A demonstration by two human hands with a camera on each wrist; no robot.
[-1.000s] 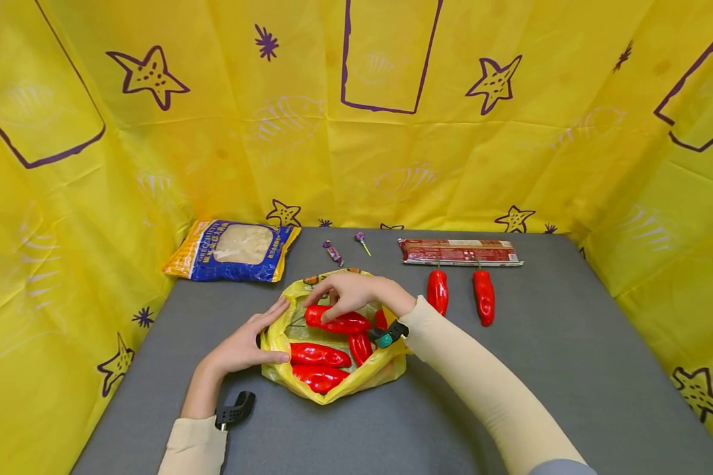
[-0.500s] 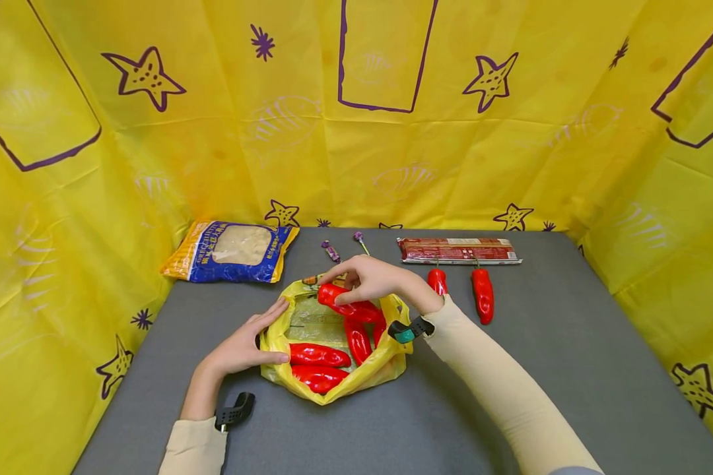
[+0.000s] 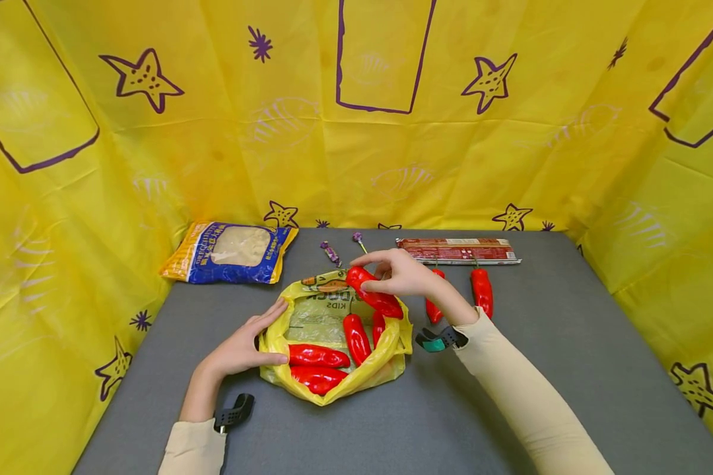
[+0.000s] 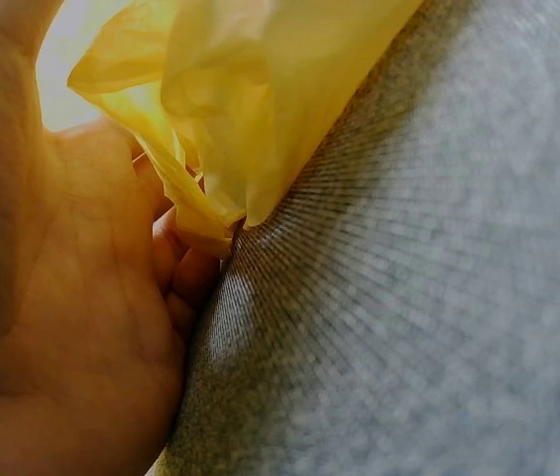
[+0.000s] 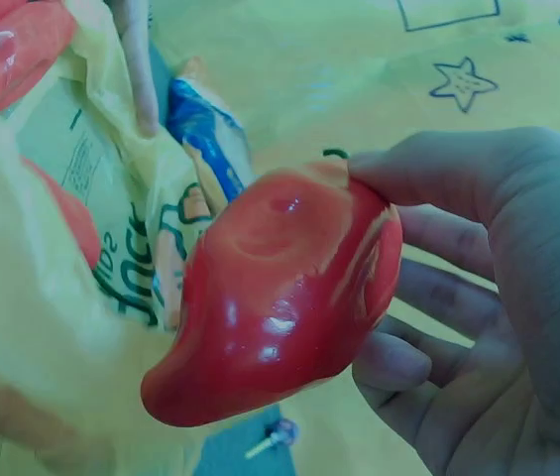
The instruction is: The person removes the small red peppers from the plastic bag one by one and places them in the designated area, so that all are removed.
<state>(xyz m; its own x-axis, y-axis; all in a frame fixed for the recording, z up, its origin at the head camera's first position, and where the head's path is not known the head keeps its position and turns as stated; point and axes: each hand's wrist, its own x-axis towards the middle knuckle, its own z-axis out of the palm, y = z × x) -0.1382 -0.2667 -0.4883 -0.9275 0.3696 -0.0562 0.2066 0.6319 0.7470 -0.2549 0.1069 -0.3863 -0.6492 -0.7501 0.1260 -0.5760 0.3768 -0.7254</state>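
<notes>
My right hand [image 3: 401, 270] pinches a glossy red chili pepper [image 3: 371, 293] by its stem end, above the right rim of a yellow plastic bag [image 3: 333, 392]. In the right wrist view, the pepper [image 5: 270, 297] sits between thumb and fingertips, with its tip pointing down to the left. My left hand [image 3: 240, 343] grips the bag's left edge, thumb and index finger spread over the rim. Several more red peppers [image 3: 317, 356] lie inside the bag. Beside the left palm [image 4: 81, 297], the left wrist view shows the bag's thin yellow film [image 4: 240, 99].
Two red peppers [image 3: 482, 293] lie on the grey table [image 3: 546, 369] to the right, one partly hidden by my right arm. Behind them is a long red packet [image 3: 457, 251]. A blue-and-yellow bag [image 3: 232, 254], a wrapped candy [image 3: 330, 254] and a lollipop [image 3: 359, 241] lie at the back.
My right hand has lifted the pepper up and to the right, from inside the bag to above its right rim. My left hand has stayed at the bag's left edge.
</notes>
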